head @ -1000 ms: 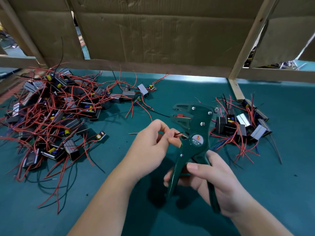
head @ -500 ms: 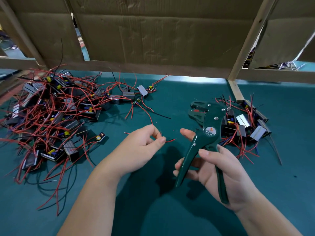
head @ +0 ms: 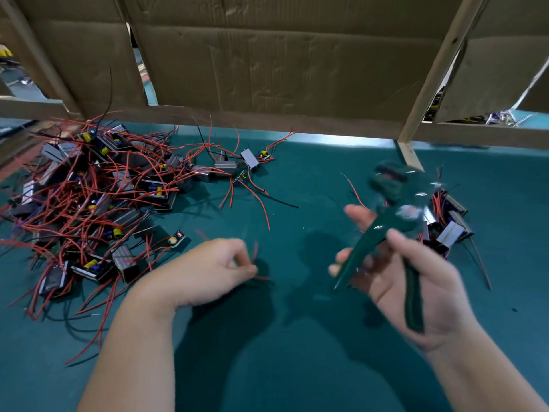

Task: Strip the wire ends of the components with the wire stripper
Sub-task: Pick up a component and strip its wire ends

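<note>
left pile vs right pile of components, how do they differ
The left pile is far bigger than the right pile. The left pile sprawls, wires trailing wide; the right pile is compact. The stripper partly hides the right pile, not the left pile. Both hold dark boxy components with red wires.

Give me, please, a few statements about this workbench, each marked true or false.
1. The right hand holds the green wire stripper. True.
2. The big pile of components lies on the right of the table. False: it lies on the left; a small pile is on the right.
3. The left hand pinches a red wire in its fingers. True.
4. The wire stripper is clamped on that red wire. False: it is held apart from it, off to the right.
5. The table is white. False: it is green.
</note>
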{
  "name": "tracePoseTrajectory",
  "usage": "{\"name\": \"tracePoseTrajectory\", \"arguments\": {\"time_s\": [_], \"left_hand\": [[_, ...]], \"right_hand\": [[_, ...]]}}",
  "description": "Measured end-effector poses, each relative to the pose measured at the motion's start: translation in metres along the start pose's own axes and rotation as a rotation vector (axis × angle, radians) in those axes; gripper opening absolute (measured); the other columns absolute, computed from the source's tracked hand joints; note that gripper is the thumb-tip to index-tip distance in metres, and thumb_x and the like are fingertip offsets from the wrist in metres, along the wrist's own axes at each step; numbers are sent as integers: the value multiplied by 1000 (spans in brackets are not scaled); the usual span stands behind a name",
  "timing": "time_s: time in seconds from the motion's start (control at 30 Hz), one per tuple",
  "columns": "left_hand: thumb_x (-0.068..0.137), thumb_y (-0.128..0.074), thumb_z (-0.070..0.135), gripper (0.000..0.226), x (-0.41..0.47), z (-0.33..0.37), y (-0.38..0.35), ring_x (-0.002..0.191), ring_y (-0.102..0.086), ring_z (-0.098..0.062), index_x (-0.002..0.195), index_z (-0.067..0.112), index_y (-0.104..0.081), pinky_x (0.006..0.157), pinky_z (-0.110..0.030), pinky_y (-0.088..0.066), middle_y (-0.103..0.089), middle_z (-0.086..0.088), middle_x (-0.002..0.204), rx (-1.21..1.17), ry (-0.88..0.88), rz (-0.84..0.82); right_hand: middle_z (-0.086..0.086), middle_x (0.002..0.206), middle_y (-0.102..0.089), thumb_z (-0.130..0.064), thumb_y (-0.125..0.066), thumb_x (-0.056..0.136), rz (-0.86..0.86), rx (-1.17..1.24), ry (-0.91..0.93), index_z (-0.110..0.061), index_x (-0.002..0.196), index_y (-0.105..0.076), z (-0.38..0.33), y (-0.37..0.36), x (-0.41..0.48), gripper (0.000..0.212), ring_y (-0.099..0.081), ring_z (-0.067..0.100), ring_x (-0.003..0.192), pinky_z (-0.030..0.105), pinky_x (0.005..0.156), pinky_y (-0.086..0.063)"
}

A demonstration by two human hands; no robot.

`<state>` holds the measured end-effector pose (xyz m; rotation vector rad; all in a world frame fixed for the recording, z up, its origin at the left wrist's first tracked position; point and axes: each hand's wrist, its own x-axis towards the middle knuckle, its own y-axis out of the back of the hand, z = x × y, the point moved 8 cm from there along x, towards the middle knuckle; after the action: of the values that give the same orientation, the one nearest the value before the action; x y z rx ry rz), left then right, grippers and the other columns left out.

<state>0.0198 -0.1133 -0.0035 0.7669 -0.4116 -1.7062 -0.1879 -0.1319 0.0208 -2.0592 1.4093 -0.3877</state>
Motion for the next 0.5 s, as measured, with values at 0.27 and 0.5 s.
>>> {"name": "tracePoseTrajectory", "arguments": {"time_s": [0.27,0.5], "left_hand": [[98,-47,17,18,0,12,20,37,-20,-9,80,12,-44,41,-19,-16,-27,8,40,-520,-134,196],[100,-46,19,20,3,16,14,37,-19,-11,81,13,-45,41,-18,-18,-27,8,41,-517,-136,194]], "right_hand": [[15,121,-61,-19,-67,67,-35,-29,34,4,131,-50,-1,6,-4,69,-65,38,73,52,68,-56],[19,130,-59,-21,-62,66,-83,-38,-36,1,128,-51,13,-3,-5,67,-64,40,74,52,68,-54]]}}
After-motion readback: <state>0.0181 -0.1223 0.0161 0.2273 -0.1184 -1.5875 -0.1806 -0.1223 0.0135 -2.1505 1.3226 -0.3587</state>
